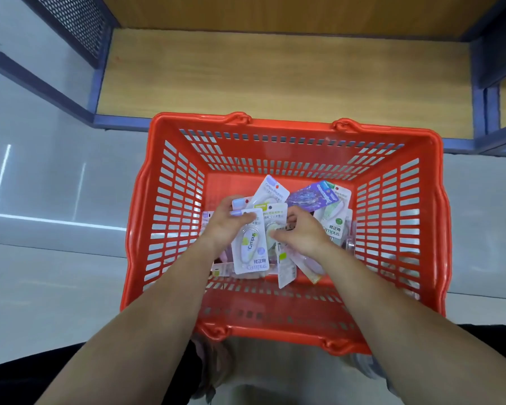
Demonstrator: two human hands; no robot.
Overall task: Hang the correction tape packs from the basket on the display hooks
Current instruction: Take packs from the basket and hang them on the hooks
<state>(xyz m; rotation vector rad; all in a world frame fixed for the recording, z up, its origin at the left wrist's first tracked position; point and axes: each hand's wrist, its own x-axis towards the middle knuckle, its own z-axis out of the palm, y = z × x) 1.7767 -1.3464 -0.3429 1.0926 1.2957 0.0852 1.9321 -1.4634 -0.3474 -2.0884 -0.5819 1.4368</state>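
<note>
Correction tape packs (250,247) in red basket (289,124), wooden shelf (275,74) beyond

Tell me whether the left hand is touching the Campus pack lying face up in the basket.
Touching. The head view shows the left hand gripping the Campus pack, fingers curled over its top edge.

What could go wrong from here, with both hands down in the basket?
1. The left hand grips one pack by its top edge only, so it could slip back.
2. The right hand curls its fingers into the overlapping pile; lifting may drag up neighbouring packs or take several at once.
3. Pack corners could snag in the slotted walls of the basket on the way out.
</note>
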